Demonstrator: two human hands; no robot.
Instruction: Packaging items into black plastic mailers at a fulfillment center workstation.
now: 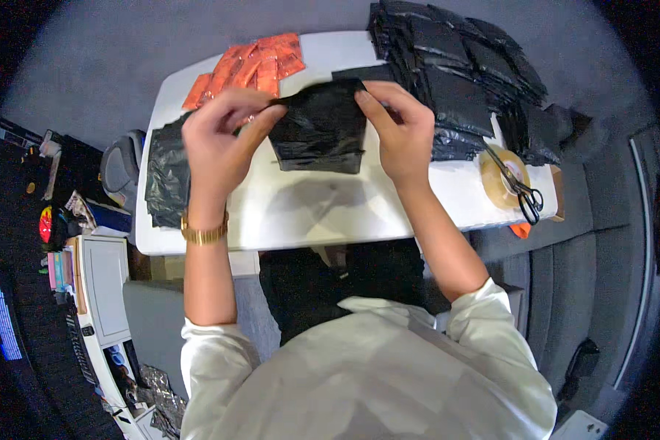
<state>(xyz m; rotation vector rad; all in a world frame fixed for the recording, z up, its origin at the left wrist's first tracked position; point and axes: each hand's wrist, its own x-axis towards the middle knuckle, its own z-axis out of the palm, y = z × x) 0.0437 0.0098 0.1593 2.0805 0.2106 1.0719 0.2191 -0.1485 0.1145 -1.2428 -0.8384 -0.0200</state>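
White-sleeved forearms come up from the lower edge, gold bracelet [204, 235] on the left wrist. Left hand [220, 143] and right hand [400, 136] both raised over the white bench [308, 213], holding one black plastic bag [321, 126] between them, lifted off the surface with its shadow on the bench below. Left fingers [260, 121] closed, pinching the bag's left upper edge; something small and orange seems to sit under the fingertips, too hidden to tell. Right fingers [370, 106] closed on the bag's right upper corner, thumb on the near face. Bag hangs roughly flat and square, crinkled, facing the camera. Left of the left hand, a loose heap of black bags [167, 176] lies at the bench's left edge, partly hanging over. Right side of the bench: tape roll [500, 180] with black-handled scissors [524, 192] lying across it, near the right edge. Further back, past the left hand, a pile of orange packets [249, 66] fanned out near the far left corner. Far right, a big stack of flat black bags [455, 73] covering the back right of the bench, just beyond the right hand. Grey floor around; cluttered shelf unit at the left, details too small to tell.
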